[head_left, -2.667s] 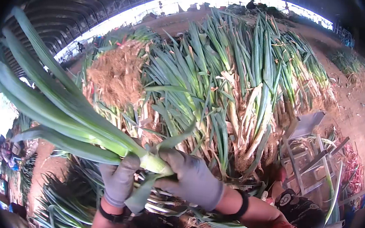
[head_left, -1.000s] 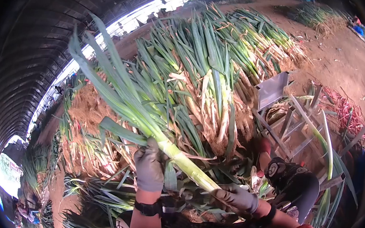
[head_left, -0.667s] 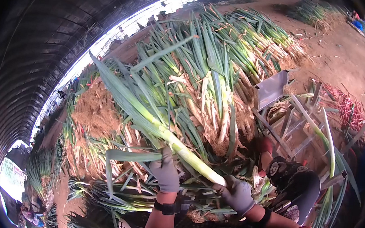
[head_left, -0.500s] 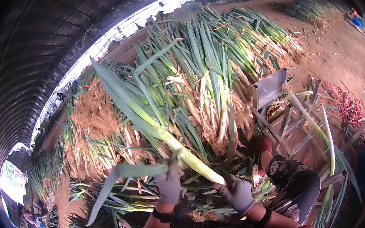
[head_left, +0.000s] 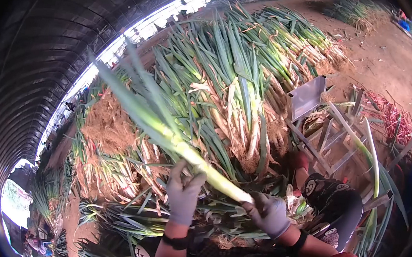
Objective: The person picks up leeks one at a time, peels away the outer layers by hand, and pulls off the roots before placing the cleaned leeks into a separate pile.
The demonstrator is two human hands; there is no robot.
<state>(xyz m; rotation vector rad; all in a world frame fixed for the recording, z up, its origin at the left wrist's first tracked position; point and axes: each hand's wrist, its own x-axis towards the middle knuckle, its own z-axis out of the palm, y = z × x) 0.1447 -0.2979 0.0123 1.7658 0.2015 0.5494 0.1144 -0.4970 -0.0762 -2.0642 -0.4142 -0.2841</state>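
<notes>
A thick leek (head_left: 211, 176) slants up and to the left, its pale stalk toward me and its green leaves blurred at the far end. My right hand (head_left: 272, 215), in a grey glove with darkened fingertips, is closed round the stalk's lower end. Just below the middle of the stalk is my left hand (head_left: 183, 195), also gloved, with thumb and fingers apart and fingertips close to the leek. Behind both hands lies a big heap of leeks (head_left: 230, 81), roots and dry outer leaves still on many of them.
At right stands a metal frame (head_left: 333, 145) with a tilted plate (head_left: 308, 98), near my knee (head_left: 333, 200). Several long leaves (head_left: 374, 179) hang over it. Red strings (head_left: 390, 119) lie on the dirt floor beyond. More leeks (head_left: 127, 220) lie low on the left.
The long drooping leaf that was in my left hand is gone from view, and that hand has opened and shifted slightly left. The leek's leaves have swung; my right hand keeps its hold.
</notes>
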